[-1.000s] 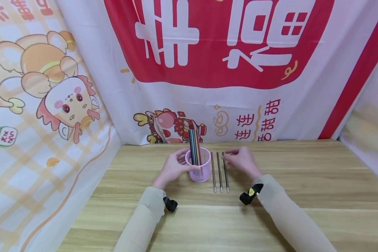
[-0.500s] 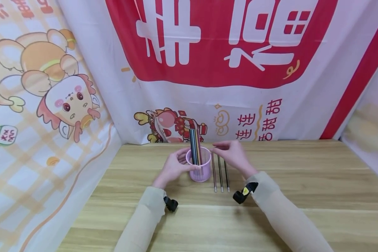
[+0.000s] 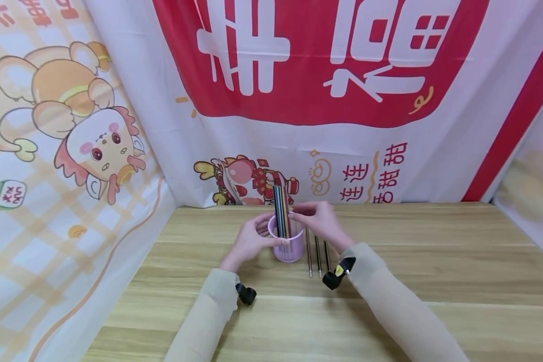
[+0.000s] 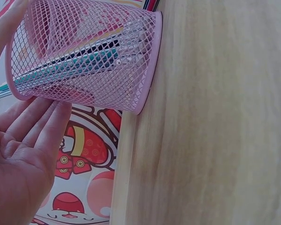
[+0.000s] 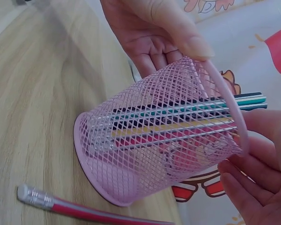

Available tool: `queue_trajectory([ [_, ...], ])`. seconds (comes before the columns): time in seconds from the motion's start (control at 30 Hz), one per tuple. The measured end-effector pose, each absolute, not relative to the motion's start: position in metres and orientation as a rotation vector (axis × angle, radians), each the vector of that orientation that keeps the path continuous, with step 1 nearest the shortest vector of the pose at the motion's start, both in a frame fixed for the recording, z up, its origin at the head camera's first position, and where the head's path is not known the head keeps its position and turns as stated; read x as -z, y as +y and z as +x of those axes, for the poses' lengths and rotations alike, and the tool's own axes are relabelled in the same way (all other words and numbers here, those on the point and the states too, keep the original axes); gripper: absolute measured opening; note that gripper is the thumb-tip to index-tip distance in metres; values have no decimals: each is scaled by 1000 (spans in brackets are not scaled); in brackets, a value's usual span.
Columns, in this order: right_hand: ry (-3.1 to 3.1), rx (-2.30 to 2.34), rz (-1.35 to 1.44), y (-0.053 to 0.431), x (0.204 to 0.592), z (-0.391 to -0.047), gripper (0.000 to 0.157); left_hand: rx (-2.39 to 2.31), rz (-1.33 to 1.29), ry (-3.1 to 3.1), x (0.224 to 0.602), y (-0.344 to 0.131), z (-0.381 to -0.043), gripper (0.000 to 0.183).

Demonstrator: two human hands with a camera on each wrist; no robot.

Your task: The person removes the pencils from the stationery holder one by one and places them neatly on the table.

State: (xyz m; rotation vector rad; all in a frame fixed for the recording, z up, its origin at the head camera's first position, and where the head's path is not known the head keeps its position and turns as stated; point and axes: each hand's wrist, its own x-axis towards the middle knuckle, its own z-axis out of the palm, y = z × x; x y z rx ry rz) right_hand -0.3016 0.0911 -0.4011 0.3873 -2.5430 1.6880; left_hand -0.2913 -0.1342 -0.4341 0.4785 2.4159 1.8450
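The pink mesh pen holder (image 3: 297, 247) stands upright on the table. Several pencils (image 3: 278, 207) lean inside it, teal, dark, yellow and red, with their erasers at the bottom. My left hand (image 3: 248, 242) holds the holder from the left, thumb over the rim and fingers at the far side. From the right comes my right hand (image 3: 322, 221), its fingertips at the rim beside the upper ends of the pencils. In the right wrist view its thumb and fingers are apart. Beside the holder lie a red pencil (image 5: 93, 211) and two dark pencils (image 3: 318, 259), partly beneath my right hand and wrist.
The wooden table (image 3: 271, 322) ends at a hanging printed cloth (image 3: 317, 113) just behind the holder. Another patterned cloth (image 3: 131, 216) borders the left side. Black wrist cameras sit on both sleeves (image 3: 366, 266).
My right hand has moved left from the far dark pencil on the table, across the row, to the holder's rim and its pencils. My left hand stays on the holder.
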Motion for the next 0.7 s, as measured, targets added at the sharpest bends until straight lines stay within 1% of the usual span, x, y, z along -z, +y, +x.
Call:
queue_trajectory([
  [0.2,-2542,-1676,363,83,405,-308,29,-1854,466,2401,434,-135,-292,91],
  [0.4,-2546,-1700,328,79,408,-313,26,-1861,469,2407,435,-134,-293,88],
  [0.7,-2507,-1711,297,78,408,-313,23,-1857,478,2405,437,-134,-294,89],
])
